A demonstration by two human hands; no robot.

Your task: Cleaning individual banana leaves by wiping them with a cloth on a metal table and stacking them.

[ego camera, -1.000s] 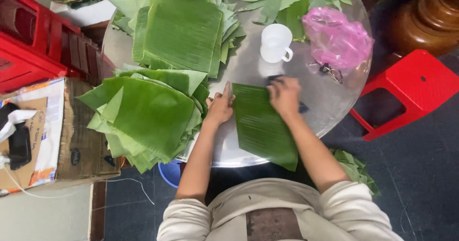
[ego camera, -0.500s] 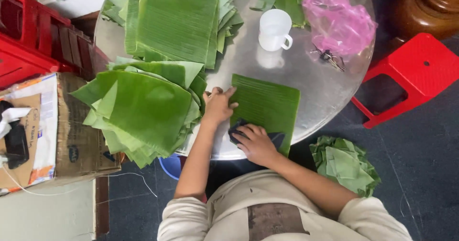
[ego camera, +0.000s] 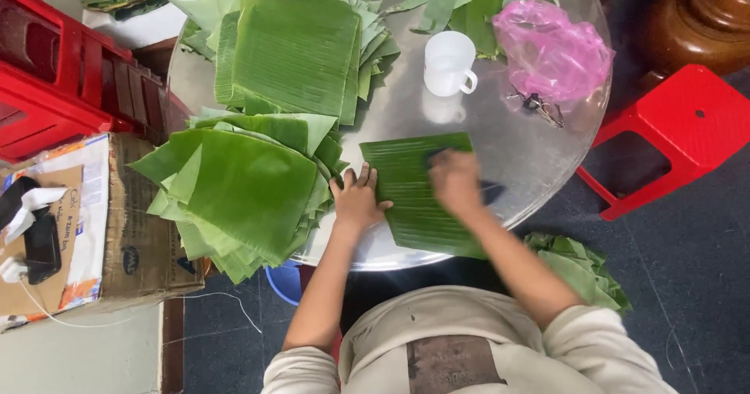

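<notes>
Overhead view of a person seated at a round, shiny metal table (ego camera: 516, 148), working on a single rectangular cut piece of green banana leaf (ego camera: 418, 195) that lies flat on the near part of the tabletop, its lower edge reaching over the table's rim. Left hand (ego camera: 358, 199), open with fingers spread, presses flat on the left edge of this leaf piece. Right hand (ego camera: 455, 179) rests on the upper middle of the same leaf; it is blurred, and whether it is open or closed on something cannot be told, though a dark shape shows just beside it on the leaf. To the left of the left hand, a thick fanned stack of cut green leaf pieces (ego camera: 242, 191) overhangs the table edge. Beyond it, at the far side of the table, lies a second pile of ribbed green leaf sheets (ego camera: 297, 46). A white plastic mug with handle (ego camera: 448, 64) stands upright on bare metal beyond the worked leaf, and a crumpled pink plastic bag (ego camera: 551, 50) lies to its right. Off the table: a red plastic stool (ego camera: 680, 132) at right, folded green leaf scraps (ego camera: 582, 269) on the dark floor near the right elbow, and a brown cardboard box (ego camera: 117, 230) at left.
</notes>
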